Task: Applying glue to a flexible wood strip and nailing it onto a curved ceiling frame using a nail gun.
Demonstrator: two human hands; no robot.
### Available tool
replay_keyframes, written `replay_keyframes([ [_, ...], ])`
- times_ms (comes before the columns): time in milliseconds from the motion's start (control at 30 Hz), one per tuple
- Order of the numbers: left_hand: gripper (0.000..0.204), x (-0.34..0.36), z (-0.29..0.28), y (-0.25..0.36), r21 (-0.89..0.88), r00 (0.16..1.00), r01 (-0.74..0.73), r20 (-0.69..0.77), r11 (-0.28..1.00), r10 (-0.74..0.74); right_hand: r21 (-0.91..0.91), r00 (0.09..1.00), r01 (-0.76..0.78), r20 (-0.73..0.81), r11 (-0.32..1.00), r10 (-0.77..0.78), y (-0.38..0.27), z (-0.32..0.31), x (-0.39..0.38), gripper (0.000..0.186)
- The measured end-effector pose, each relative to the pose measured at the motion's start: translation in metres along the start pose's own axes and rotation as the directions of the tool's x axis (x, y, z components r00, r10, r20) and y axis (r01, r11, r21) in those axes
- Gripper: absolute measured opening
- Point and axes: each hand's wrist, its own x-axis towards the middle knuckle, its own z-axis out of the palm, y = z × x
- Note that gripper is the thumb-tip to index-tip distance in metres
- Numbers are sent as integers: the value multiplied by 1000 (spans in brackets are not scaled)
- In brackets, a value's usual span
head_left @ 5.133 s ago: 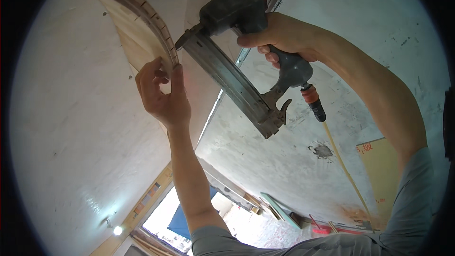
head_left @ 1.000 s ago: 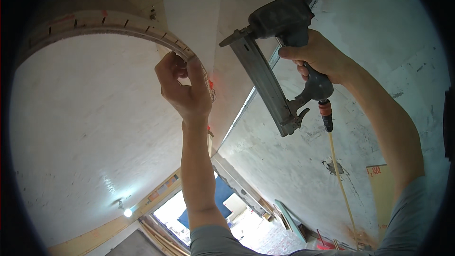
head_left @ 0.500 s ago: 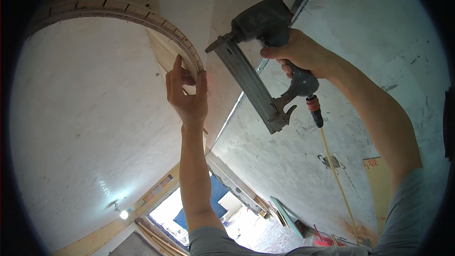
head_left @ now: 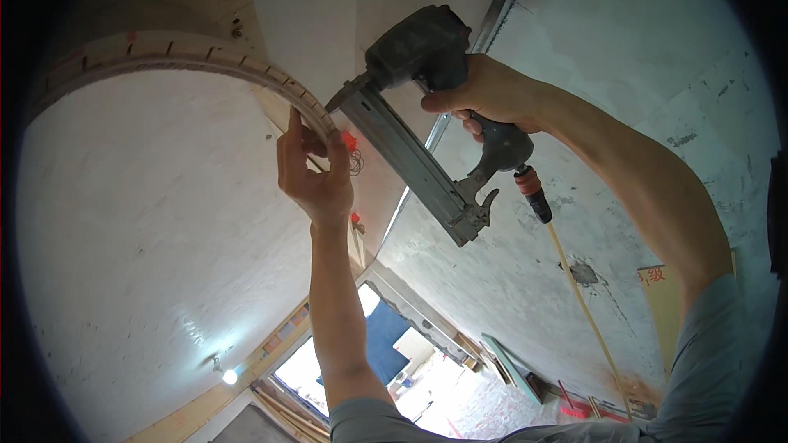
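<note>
Overhead at the left, a curved wooden strip (head_left: 209, 55) with evenly spaced cuts bends in an arc along the ceiling. My left hand (head_left: 316, 172) is raised to its right end, thumb and fingers pinching the strip from both sides. My right hand (head_left: 501, 94) grips the handle of a dark pneumatic nail gun (head_left: 419, 49). The gun's nose is at the outer side of the strip, just above my left fingertips; whether it touches I cannot tell. Its long grey magazine (head_left: 406, 164) slants down to the right. From the handle's base hangs a yellowish air hose (head_left: 587, 312) on a red-and-black coupling (head_left: 533, 193).
Red caps with loose wires (head_left: 350, 143) hang from the ceiling right beside my left hand. A lit bulb (head_left: 230, 376) is at the lower left. Boards (head_left: 510, 369) lean along the right wall (head_left: 657, 156), and a bright opening shows below.
My right hand has brought the nail gun left, its nose now at the strip's end. My left hand still pinches the strip. The view has shifted slightly, showing the red caps.
</note>
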Motion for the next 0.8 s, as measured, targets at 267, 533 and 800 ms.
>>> replay_keyframes([
  [267,53,-5,-2,-3,-71,1000,24,15,997,-23,20,997,64,44,998,-65,10,-6,10,28],
  [533,38,-6,-10,-8,-49,991,-9,134,999,15,59,992,116,52,992,-119,21,-7,14,30],
  [800,43,-11,-1,-3,-122,993,104,61,987,-97,-98,987,153,67,983,-147,25,-11,20,34],
])
